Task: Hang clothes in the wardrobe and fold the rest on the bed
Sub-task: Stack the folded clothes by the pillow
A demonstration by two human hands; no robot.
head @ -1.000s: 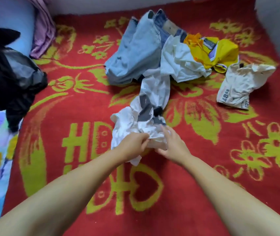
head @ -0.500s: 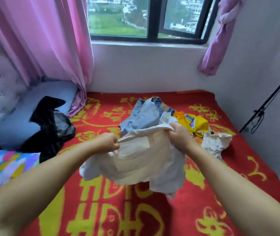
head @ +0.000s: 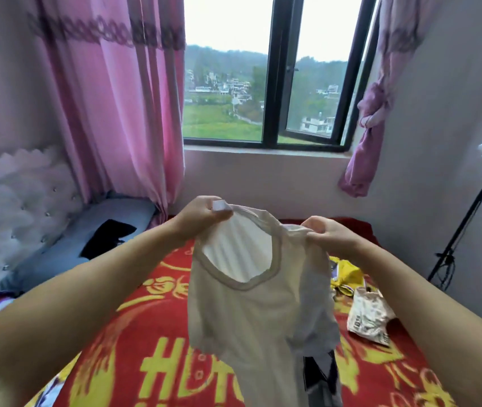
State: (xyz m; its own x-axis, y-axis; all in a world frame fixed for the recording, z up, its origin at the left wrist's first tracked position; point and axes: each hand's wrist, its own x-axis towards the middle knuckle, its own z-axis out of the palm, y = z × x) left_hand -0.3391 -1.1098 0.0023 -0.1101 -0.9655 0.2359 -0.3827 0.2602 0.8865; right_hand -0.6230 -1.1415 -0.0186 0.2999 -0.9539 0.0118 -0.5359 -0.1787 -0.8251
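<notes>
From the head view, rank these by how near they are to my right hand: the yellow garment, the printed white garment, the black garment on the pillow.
From the right hand:
1. Yellow garment, just below it on the bed.
2. Printed white garment, lower right.
3. Black garment, far left on the pillow.

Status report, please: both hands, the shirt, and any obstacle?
Left hand and right hand both grip collar of white cotton T-shirt. Shirt hangs above red patterned blanket. Nothing in the way.
</notes>
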